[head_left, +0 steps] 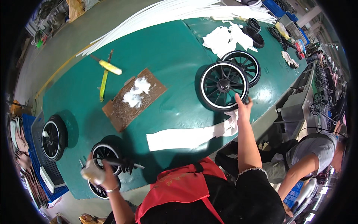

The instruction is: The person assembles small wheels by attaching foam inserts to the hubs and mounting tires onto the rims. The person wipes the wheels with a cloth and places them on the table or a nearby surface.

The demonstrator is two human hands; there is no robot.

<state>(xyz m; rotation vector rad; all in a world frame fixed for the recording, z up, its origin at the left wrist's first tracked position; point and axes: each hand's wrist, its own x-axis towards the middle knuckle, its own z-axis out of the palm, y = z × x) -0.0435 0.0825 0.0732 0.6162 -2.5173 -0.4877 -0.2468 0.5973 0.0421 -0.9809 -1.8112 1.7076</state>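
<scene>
My right hand [244,107] grips the near edge of a black spoked wheel [223,85] with a white ring, its thumb over the tyre. That wheel overlaps a second similar wheel [250,67]. At the lower left, my left hand [106,180] is closed round a pale, whitish object [92,174], too blurred to name. Close beside it is a pair of wheels [105,150] with a dark bracket [126,164] and a metal rod. A long white cloth strip [182,138] lies between my hands.
On the green table [164,48] lie cardboard [125,114] with white grease, yellow-handled tools [110,68], another wheel [53,137], white rags [223,39] and long white strips [149,18]. A blue crate [31,130] stands at left. A co-worker [313,153] bends at right.
</scene>
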